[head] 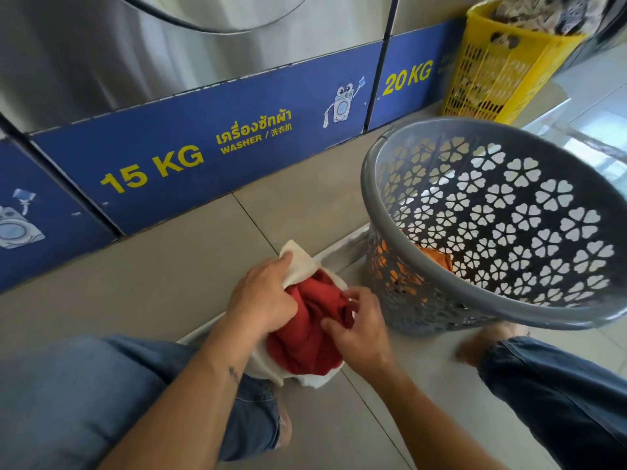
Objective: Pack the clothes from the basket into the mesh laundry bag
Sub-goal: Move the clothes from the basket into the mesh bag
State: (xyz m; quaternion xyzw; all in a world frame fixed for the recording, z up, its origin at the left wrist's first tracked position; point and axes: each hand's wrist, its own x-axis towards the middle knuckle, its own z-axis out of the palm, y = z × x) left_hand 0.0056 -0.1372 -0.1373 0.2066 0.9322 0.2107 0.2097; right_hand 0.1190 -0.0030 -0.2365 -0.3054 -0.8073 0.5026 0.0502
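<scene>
A white mesh laundry bag (298,262) lies on the tiled floor between my knees, with a red garment (305,337) bunched in its mouth. My left hand (261,296) grips the bag's upper edge and rests on the red cloth. My right hand (359,330) pinches the red garment at its right side. The grey plastic basket (509,310) with flower-shaped holes stands tilted just to the right, and an orange garment (436,256) lies at its bottom.
Washers with blue panels (203,154) marked 15 KG and 20 KG run along the back. A yellow basket (498,72) full of patterned laundry stands at the back right. My jeans-clad legs (101,395) flank the bag, and a bare foot (488,340) sits beside the grey basket.
</scene>
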